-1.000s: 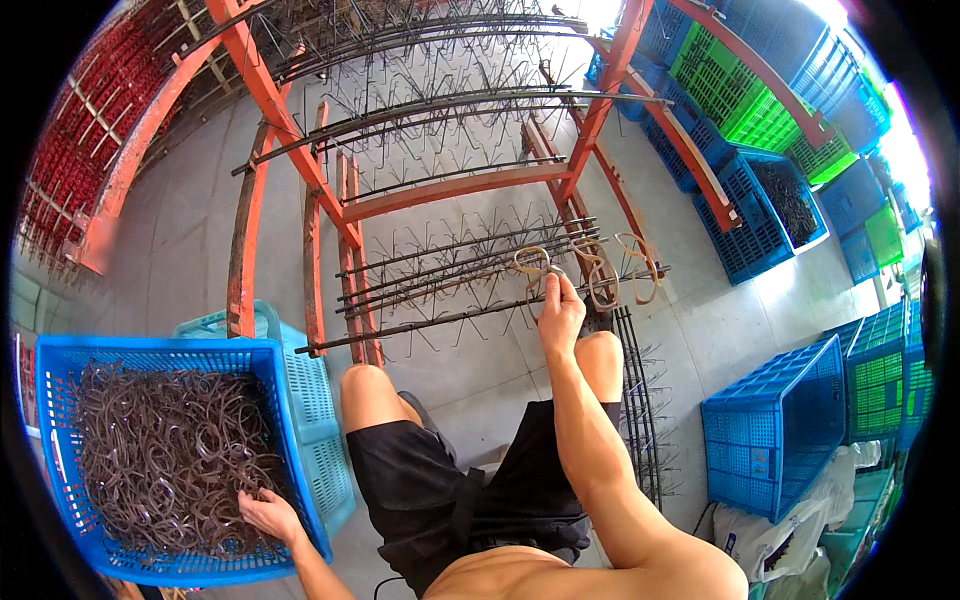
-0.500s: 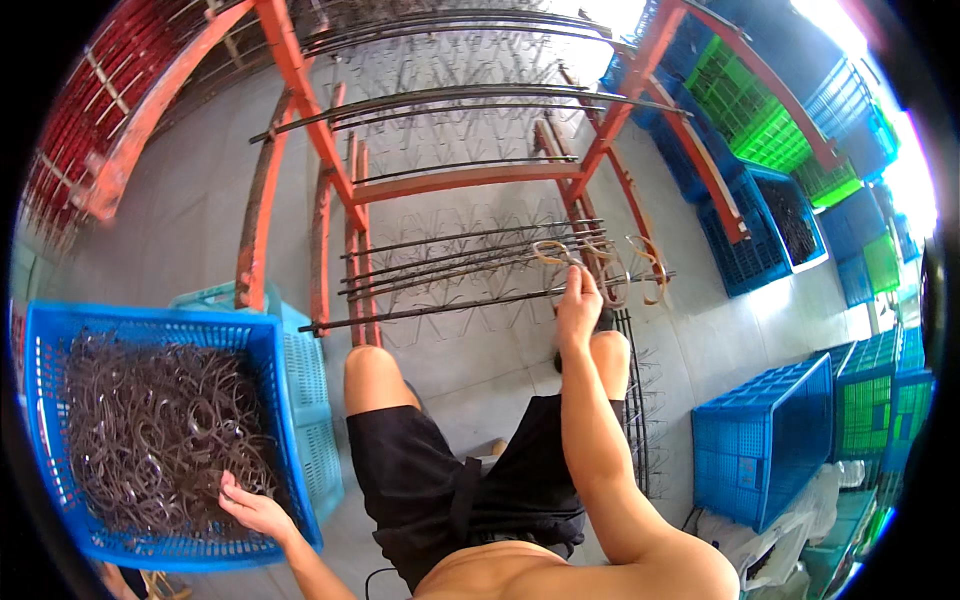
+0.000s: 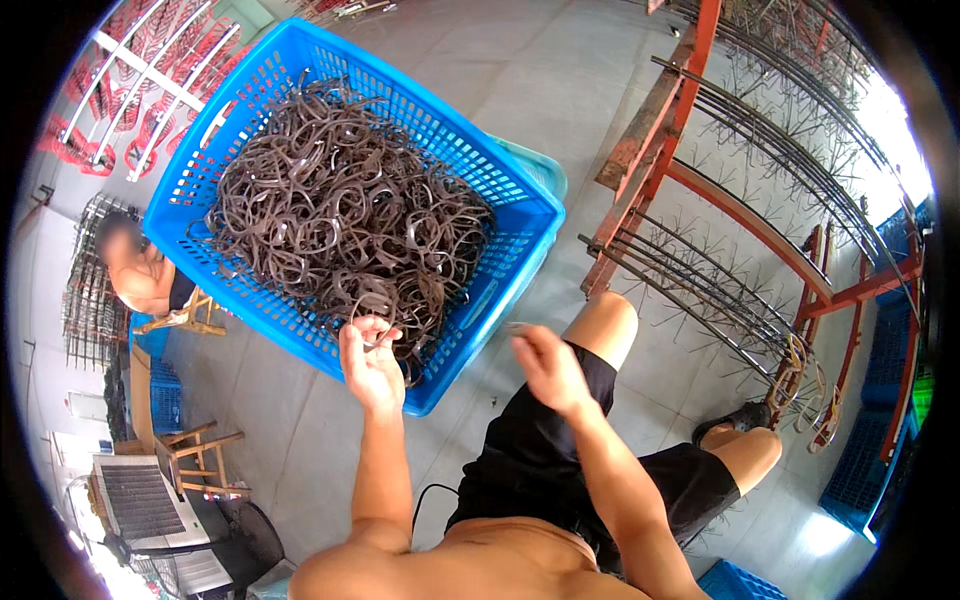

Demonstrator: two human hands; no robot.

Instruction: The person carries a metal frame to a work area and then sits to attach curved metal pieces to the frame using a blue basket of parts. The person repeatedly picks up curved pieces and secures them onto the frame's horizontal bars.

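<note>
Your left hand [image 3: 372, 372] pinches one thin, glossy dark-brown loop [image 3: 380, 343], which tangled brown loops [image 3: 340, 200] could snag; your right hand [image 3: 550, 372], grip indiscernible.

The blue basket [image 3: 440, 150] is showing smooth, glossy plastic; brown loops [image 3: 340, 190] are reflecting light glossily, material indeterminate. Shorts [image 3: 530, 450] are presenting matt cloth. The floor [image 3: 560, 90] is appearing smooth.

I am counting my two bare hands, left hand [image 3: 372, 372] and right hand [image 3: 553, 372]. I am seeing one blue rectangular plastic basket [image 3: 400, 110] full of thin brown curved pieces [image 3: 330, 200], lying too tangled for exact counting. Partly covered by it, one pale teal plastic basket [image 3: 535, 165] is showing. I am counting two brown wooden stools [image 3: 207, 445], one other seated person [image 3: 145, 280] and one dark shoe [image 3: 745, 416].
</note>
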